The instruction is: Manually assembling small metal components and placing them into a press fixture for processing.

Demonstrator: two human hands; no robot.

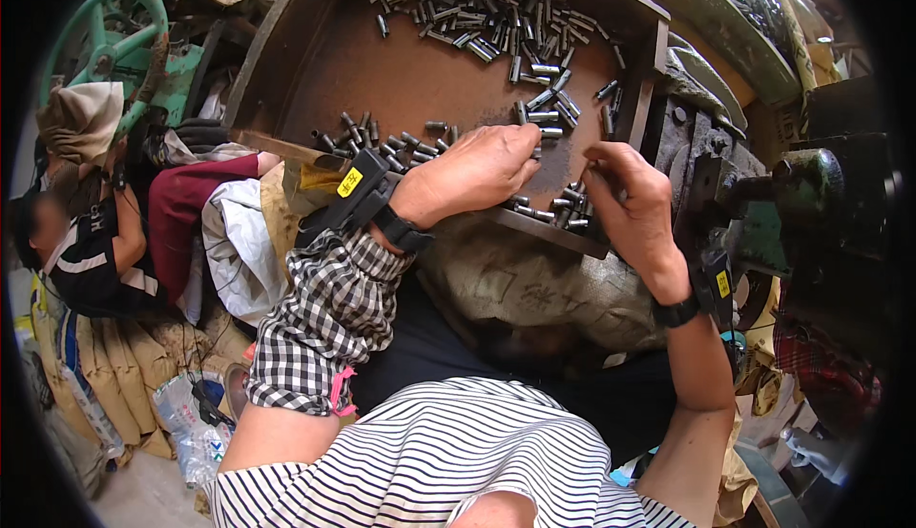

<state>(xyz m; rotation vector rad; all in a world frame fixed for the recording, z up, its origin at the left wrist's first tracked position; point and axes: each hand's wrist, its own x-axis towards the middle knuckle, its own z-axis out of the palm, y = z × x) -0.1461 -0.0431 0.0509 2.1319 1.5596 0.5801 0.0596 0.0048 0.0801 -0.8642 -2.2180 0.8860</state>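
My left hand (474, 171) reaches over the front part of a wooden tray (324, 80) with its fingers closed. A bit of a short metal pin (536, 153) shows at its fingertips. Facing it, my right hand (630, 206) is curled at the tray's front right corner, thumb and forefinger close together. Whatever it may hold is hidden. Below those fingers lies a small heap of metal pins (570, 207). More pins (544, 118) lie just beyond my left hand, and another group (382, 142) sits to its left. A large loose pile (506, 13) covers the far side.
A dark machine (811, 194) with a greenish knob stands close on my right. At the far right is a wooden box (735, 37) holding more metal pieces. To the left sits another person (95, 232) beside a green handwheel (100, 46). A worn sack (534, 285) hangs below the tray.
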